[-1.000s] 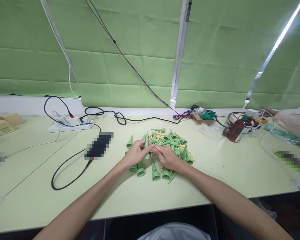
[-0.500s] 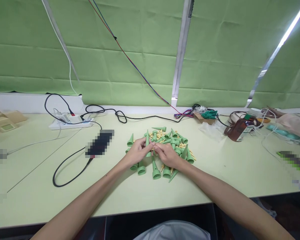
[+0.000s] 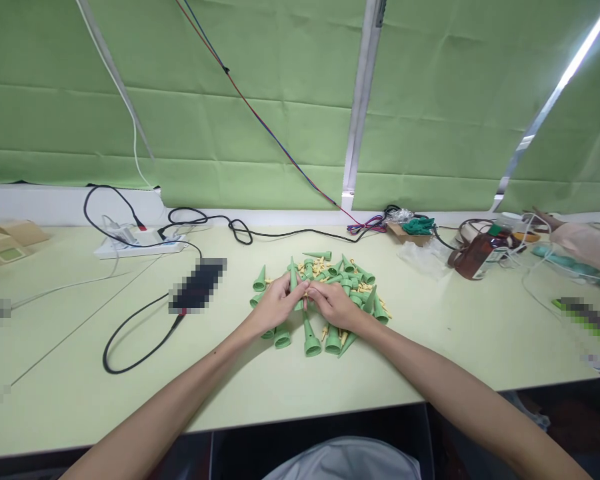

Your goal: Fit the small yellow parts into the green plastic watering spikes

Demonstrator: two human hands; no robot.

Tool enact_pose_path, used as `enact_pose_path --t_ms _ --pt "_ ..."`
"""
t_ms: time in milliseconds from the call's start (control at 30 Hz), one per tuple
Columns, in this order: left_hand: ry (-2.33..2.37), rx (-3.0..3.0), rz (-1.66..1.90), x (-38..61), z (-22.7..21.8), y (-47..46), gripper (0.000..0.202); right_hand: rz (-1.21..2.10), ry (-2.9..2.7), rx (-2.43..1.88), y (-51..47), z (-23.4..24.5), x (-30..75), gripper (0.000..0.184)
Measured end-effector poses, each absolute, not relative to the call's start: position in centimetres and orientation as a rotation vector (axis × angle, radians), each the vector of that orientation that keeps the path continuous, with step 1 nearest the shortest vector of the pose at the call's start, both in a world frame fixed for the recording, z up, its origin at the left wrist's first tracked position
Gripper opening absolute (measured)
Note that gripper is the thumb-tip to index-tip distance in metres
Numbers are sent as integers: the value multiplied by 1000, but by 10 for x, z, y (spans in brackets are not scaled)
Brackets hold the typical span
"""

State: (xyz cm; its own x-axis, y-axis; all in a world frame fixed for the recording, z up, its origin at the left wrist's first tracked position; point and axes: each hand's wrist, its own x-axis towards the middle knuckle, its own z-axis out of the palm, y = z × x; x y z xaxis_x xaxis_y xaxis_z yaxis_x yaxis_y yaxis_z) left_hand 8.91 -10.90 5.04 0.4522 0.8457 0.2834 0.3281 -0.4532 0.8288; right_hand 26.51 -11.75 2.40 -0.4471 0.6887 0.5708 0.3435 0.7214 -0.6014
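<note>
Upright in my left hand (image 3: 277,303) is a green plastic spike (image 3: 293,273), a hollow cone with a wide collar, held between thumb and fingers. My right hand (image 3: 334,303) is closed in a pinch against the spike's side, on a small yellow peg mostly covered by the fingertips. Both thumbs nearly meet there. Around and under the hands lies a pile of similar green spikes (image 3: 313,343), some pointing up, some on their sides. Several small yellow pegs (image 3: 325,272) are scattered among them, mostly behind the hands.
A blurred black device (image 3: 199,285) with a looped cable lies left. Behind it sits a white power strip (image 3: 140,247). On the right are a brown bottle (image 3: 480,253), a small cardboard box (image 3: 405,233) and tangled cables. Another person's arm (image 3: 587,240) shows at the far right.
My hands stay together on the same spike, with hardly any shift of the fingers. The whole view has moved very slightly.
</note>
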Motion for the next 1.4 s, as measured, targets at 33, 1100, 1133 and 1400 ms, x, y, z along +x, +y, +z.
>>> enact_pose_path --t_ms 33,1100,1133,1400 --pt "973 1998 931 89 50 -108 33 516 -2067 -778 -117 24 265 37" --pt "1014 1592 948 96 55 -113 42 497 -1998 -874 -116 28 267 33" --pt "1008 1581 947 96 55 -113 42 500 -1980 -883 -116 28 267 33" --pt "1008 1645 1016 91 51 -106 36 415 -1952 -911 -118 25 266 19"
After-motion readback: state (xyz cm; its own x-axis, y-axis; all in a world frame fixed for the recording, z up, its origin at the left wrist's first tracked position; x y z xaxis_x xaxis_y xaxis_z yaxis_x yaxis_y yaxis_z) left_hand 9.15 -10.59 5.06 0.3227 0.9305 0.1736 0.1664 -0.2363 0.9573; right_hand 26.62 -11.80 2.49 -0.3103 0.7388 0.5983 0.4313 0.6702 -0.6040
